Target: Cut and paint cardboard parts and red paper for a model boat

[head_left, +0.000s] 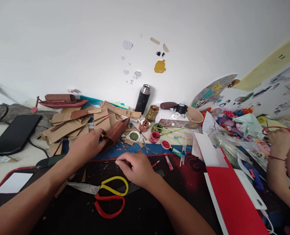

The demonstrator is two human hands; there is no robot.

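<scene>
My left hand [87, 143] is closed on the near end of a brown-painted cardboard boat [117, 130], its pointed tip facing away to the right. My right hand [137, 168] hovers over the dark mat with thumb and fingers pressed together; whatever is in the pinch is too small or hidden to make out. Scissors [96, 189] with one yellow and one red handle lie open on the mat below my hands. Just beyond the boat are a lid of green paint [134, 136], a pot of brown paint [144, 125] and a pot of red paint [155, 137].
Cut cardboard strips [69, 125] pile up at left, behind them a finished-looking red boat [61, 101]. A black phone [15, 133] lies far left. A black flask [143, 99] stands by the wall. Red card [233, 195] lies right, near another person's hand [279, 140] with scissors.
</scene>
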